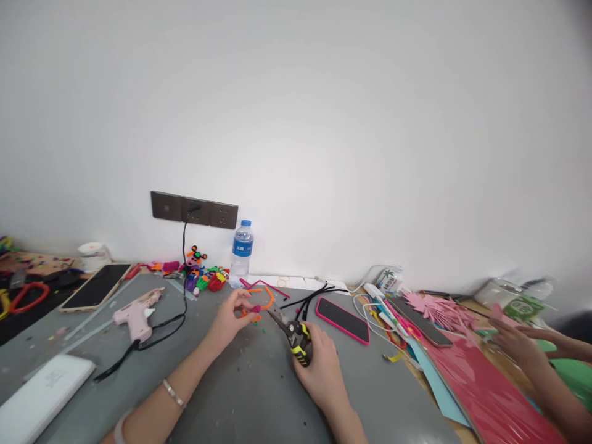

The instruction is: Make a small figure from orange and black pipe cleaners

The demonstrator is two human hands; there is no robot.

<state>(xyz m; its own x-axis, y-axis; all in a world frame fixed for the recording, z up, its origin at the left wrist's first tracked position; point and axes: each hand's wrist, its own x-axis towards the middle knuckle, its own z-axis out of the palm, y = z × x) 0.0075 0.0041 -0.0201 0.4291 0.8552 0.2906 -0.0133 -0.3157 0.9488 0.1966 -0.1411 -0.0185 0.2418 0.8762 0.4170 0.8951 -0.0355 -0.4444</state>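
On the bottle [240, 271] by the wall, I read white characters on the blue label [243, 248], apparently "冰露"; the smaller print beside them was too fine for me to make out over the feed. The white packet [389, 279] bore a palm-tree sign, with dark characters near it that I could not resolve. I noted pale characters on the green packet [525, 307] at right, also illegible, and faint grey print on the white power bank [53, 391], blurred beyond reading.
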